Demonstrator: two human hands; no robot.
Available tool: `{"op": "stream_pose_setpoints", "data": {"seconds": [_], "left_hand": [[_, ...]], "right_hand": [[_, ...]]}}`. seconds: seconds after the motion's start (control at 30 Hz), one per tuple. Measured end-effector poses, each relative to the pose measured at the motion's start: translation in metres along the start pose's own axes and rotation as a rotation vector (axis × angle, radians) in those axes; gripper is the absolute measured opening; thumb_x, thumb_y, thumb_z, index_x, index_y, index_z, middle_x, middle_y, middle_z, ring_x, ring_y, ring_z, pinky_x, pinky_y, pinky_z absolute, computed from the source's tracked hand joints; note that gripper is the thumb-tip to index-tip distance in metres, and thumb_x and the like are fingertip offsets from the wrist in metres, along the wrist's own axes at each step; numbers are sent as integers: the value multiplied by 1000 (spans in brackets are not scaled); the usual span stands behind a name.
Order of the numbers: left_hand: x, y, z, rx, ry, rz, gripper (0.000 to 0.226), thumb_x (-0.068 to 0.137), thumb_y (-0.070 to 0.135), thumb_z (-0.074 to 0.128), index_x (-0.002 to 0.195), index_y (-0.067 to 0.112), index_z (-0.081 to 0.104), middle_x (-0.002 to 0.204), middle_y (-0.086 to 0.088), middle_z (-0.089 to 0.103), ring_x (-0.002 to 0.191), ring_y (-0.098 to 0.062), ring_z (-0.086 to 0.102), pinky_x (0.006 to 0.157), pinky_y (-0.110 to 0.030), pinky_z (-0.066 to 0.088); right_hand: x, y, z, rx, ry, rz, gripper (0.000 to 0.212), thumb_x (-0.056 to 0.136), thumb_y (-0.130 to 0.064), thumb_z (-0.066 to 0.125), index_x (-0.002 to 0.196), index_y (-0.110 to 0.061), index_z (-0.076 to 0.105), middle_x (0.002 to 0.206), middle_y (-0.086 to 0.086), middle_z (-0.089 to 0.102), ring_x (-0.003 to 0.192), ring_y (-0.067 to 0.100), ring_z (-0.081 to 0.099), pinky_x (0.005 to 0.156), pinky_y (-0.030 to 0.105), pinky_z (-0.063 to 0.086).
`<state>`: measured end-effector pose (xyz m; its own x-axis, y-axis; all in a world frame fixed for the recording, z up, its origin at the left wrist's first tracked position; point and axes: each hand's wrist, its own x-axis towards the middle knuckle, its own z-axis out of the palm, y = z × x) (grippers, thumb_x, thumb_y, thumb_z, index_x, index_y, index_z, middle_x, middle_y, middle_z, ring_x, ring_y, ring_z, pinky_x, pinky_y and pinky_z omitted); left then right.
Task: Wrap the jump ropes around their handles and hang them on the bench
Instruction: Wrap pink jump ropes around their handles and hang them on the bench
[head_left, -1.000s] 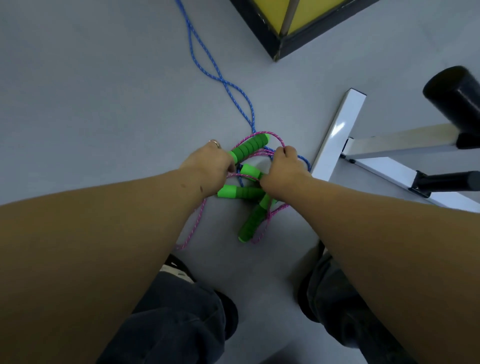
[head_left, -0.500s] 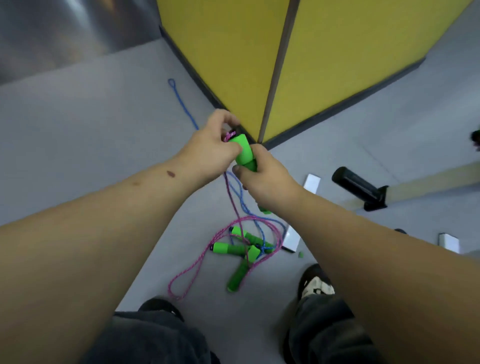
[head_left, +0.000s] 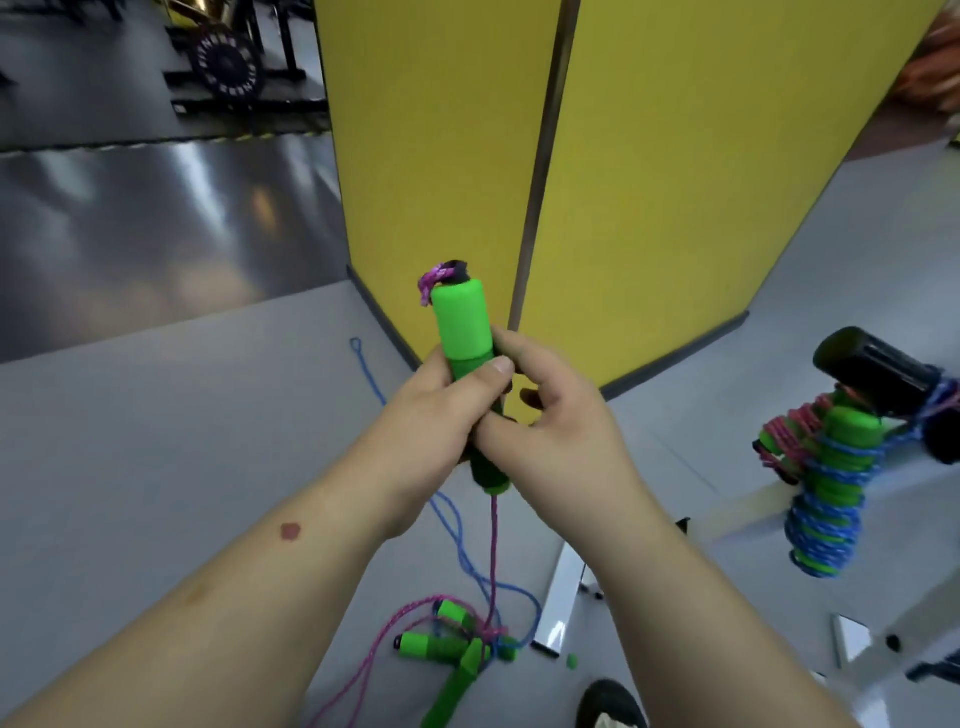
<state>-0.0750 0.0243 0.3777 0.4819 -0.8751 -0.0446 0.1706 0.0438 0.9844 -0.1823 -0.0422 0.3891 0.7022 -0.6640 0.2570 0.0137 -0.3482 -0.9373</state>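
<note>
My left hand (head_left: 434, 415) and my right hand (head_left: 550, 421) both grip a pair of green foam jump-rope handles (head_left: 462, 325) held upright at chest height. A pink rope (head_left: 493, 556) hangs from their lower end down to the floor. There, several more green handles (head_left: 441, 644) lie tangled with pink and blue rope (head_left: 457, 525). At the right, wrapped ropes (head_left: 826, 493) with green handles hang from the bench's black padded bar (head_left: 872, 369).
A yellow partition (head_left: 675, 171) with a dark base stands just ahead. The bench's white frame (head_left: 563, 592) lies on the grey floor at lower right. My shoe (head_left: 613, 706) is near the bottom edge. Weight plates on a rack (head_left: 226, 62) sit at far left.
Both hands lifted a pair of green handles off the floor pile and rose to chest height, trailing the pink rope. The view tilted up, bringing the hanging wrapped ropes into sight.
</note>
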Motion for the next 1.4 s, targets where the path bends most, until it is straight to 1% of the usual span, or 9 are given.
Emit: {"op": "stream_pose_setpoints", "data": {"seconds": [0.17, 0.33, 0.43, 0.63, 0.87, 1.03, 1.17, 1.27, 1.4], "left_hand": [[12, -5, -13, -79, 54, 21, 34, 82, 32, 64, 114, 26, 72, 78, 0, 63, 75, -20, 59, 77, -40, 48], [43, -30, -27, 250, 162, 65, 25, 84, 44, 61, 107, 34, 63, 77, 1, 71, 77, -25, 71, 82, -53, 58], [54, -42, -34, 591, 191, 45, 18, 85, 46, 56, 95, 30, 55, 82, -4, 73, 79, -29, 73, 80, -58, 59], [53, -52, -36, 992, -15, -103, 8, 90, 28, 58, 95, 27, 52, 87, -3, 71, 76, -22, 68, 67, -42, 57], [41, -57, -23, 355, -104, -239, 8, 97, 14, 66, 103, 20, 66, 82, 1, 76, 72, -12, 74, 55, -29, 53], [52, -48, -41, 120, 253, -171, 10, 98, 11, 67, 89, 14, 62, 58, 5, 64, 50, -9, 58, 45, -23, 47], [60, -38, -66, -93, 492, -206, 11, 100, 13, 62, 90, 17, 61, 76, 0, 71, 57, -8, 69, 44, -20, 49], [49, -46, -50, -64, 309, -319, 14, 97, 7, 63, 104, 19, 60, 106, -12, 75, 80, -19, 78, 46, -23, 52], [32, -60, -13, 73, -69, -355, 21, 99, 7, 59, 113, 23, 60, 98, -3, 75, 94, -16, 77, 53, -24, 53]], "right_hand": [[-3, 39, 3, 311, -190, 329, 52, 90, -27, 69, 139, -31, 53, 132, 2, 63, 123, 13, 61, 101, 35, 52], [14, 68, 2, 316, -341, 578, 39, 91, -47, 57, 111, -14, 63, 81, 2, 55, 67, 20, 59, 78, 41, 56], [21, 82, -5, 223, -205, 655, 19, 98, -24, 52, 103, -10, 63, 70, 4, 43, 50, 15, 36, 49, 29, 34], [19, 94, -16, 279, -34, 460, 18, 99, 2, 48, 101, -8, 63, 72, 4, 65, 50, 15, 43, 48, 26, 36], [20, 95, -14, 354, 5, 368, 8, 101, -3, 52, 101, -10, 55, 79, 2, 69, 53, 15, 52, 52, 26, 45], [21, 99, -19, 297, -126, 464, 12, 96, -9, 58, 106, -11, 63, 77, 5, 68, 55, 18, 53, 54, 30, 47], [16, 106, -17, 160, -201, 530, 21, 103, -13, 50, 100, -11, 71, 66, 2, 56, 51, 14, 46, 53, 28, 43], [20, 96, -11, 422, -53, 458, 19, 104, -12, 49, 104, -10, 68, 70, 3, 57, 53, 15, 45, 53, 27, 43], [27, 88, -5, 459, 85, 329, 11, 101, -11, 55, 103, -11, 66, 75, 3, 67, 61, 12, 56, 55, 25, 49]]}}
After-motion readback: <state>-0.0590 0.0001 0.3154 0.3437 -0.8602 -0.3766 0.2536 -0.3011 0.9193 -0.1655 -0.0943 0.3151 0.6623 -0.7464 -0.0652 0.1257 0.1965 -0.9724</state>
